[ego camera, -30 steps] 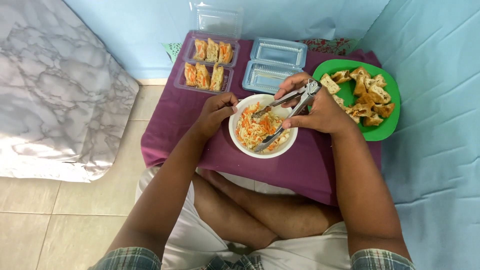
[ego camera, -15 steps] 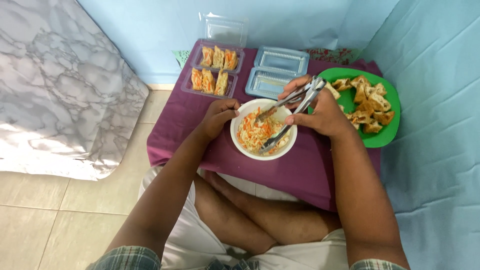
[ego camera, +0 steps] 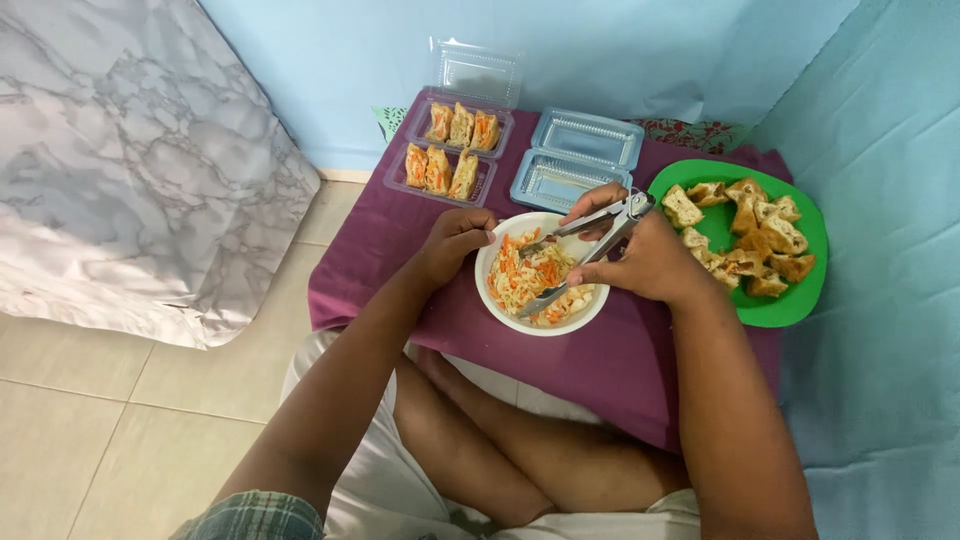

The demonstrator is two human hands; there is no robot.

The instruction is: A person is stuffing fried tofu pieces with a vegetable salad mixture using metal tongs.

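Fingers of the right hand [ego camera: 650,262] keep gripping metal tongs [ego camera: 580,256], their tips now opened over shredded salad in the white bowl [ego camera: 490,290]; left hand [ego camera: 452,240] steadies its rim.

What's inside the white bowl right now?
The white bowl holds shredded pale and orange filling, with the metal tongs' tips dipped in. Whatever lies under the filling and tongs is hidden.
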